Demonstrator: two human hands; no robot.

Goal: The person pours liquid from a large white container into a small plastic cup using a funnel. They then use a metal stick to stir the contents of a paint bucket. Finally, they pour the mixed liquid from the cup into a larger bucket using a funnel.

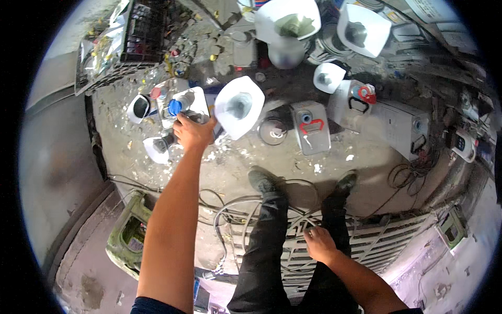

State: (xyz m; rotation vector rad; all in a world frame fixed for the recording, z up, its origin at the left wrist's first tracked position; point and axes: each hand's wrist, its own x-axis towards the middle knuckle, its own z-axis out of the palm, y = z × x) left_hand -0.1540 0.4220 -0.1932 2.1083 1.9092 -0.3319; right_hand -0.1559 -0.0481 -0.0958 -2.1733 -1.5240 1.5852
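A black crate (144, 36) fills the floor's far left corner, and cables (225, 209) sprawl along the near edge of the floor (240, 170), about the person's shoes. A slatted rack (361, 240) lies nearer, behind the legs. I count six white flared funnels, the one (239, 107) just right of the left hand (194, 132) crowding it, and three metal cans with handles, the middle one's handle red (312, 125). The blue cap (174, 108) of a clear bottle sits toward the floor's left edge, at the left hand's bent fingertips; its thumb spreads toward that funnel. Whether it grips, I can't tell. The right hand (320, 243) hangs loosely curled before the right leg, its palm hidden.
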